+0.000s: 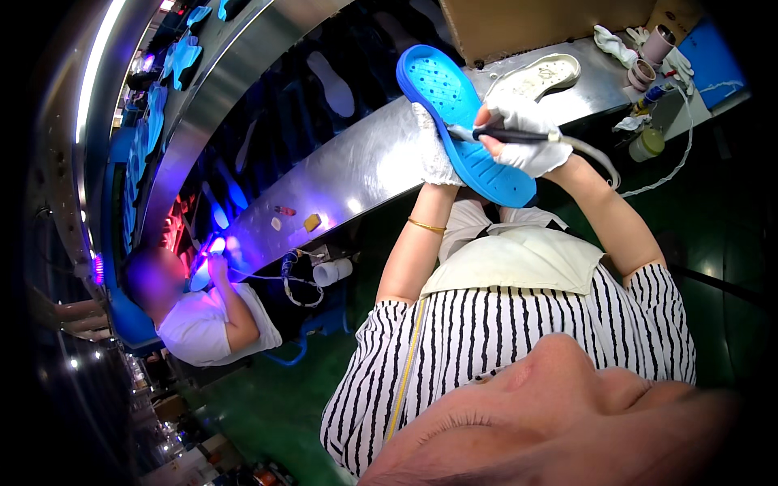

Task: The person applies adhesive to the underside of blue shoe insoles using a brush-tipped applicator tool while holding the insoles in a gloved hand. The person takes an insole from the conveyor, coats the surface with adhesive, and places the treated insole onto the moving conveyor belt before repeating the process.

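My left hand [440, 168], in a white fabric glove with bare wrist and a gold bangle, grips a bright blue shoe sole [446, 81] by its left edge. The sole is tilted, its inner face with small holes and ridges turned up. My right hand [531, 158], also gloved but with bare fingertips showing, is closed round a black-handled tool [510, 135] with a pale cord. The tool's tip lies at the middle of the sole, near its left edge; whether it touches cannot be made out. A cream sole [539, 77] rests on the metal bench just beyond my right hand.
The steel bench [348, 174] curves leftward beside a dark conveyor carrying soles [331, 85]. Gloves [614, 44], tape rolls [640, 74] and a small jar [647, 144] sit at the right. A cardboard box [551, 28] stands behind. To the left, a co-worker [198, 324] handles another sole.
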`<act>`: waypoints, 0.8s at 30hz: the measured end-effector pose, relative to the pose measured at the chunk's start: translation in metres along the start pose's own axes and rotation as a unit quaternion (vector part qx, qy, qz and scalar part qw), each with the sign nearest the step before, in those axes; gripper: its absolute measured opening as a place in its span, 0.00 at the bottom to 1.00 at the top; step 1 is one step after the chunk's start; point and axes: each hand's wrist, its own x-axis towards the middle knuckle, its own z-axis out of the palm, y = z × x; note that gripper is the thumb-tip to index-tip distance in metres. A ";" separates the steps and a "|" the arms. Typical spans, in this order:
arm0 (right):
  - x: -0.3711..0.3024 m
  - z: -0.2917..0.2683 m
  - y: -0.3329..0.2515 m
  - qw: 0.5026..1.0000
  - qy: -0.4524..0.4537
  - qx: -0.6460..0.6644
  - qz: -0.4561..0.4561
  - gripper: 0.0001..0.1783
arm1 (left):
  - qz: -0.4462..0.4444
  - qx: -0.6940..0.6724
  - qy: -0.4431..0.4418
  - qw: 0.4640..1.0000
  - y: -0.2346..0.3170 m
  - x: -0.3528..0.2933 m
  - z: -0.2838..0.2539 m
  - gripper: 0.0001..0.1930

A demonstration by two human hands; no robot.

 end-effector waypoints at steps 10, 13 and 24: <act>-0.009 -0.005 -0.008 0.995 -0.049 0.061 0.061 0.08 | 0.011 -0.023 -0.010 1.000 0.017 0.017 -0.010 0.40; -0.009 -0.006 -0.008 0.988 -0.028 -0.116 -0.099 0.10 | 0.001 -0.035 -0.039 0.999 0.023 0.018 -0.005 0.39; 0.010 -0.033 0.000 0.979 -0.022 0.102 0.175 0.07 | 0.003 -0.084 -0.063 0.994 0.015 -0.007 0.023 0.43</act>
